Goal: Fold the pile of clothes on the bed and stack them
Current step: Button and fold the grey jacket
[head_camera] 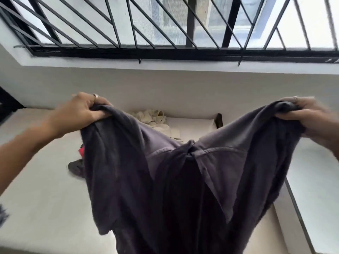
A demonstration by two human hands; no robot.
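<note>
Grey shirt (128, 171) (held up) hangs between both hands.

Hands: two, a left hand (83, 110) and a right hand (310, 116). Rings: two, one ring per hand.

Garments held up in the air: one, a dark grey garment (165, 180) with a button at the waist; it is gripped by both hands, one at each upper corner.

Garments lying on the bed (36, 198): three visible. One cream garment (156, 120), crumpled near the wall; one dark grey piece (76, 167); one red item (81, 150), mostly hidden behind the held garment.

Windows: one barred window (165, 24).
</note>
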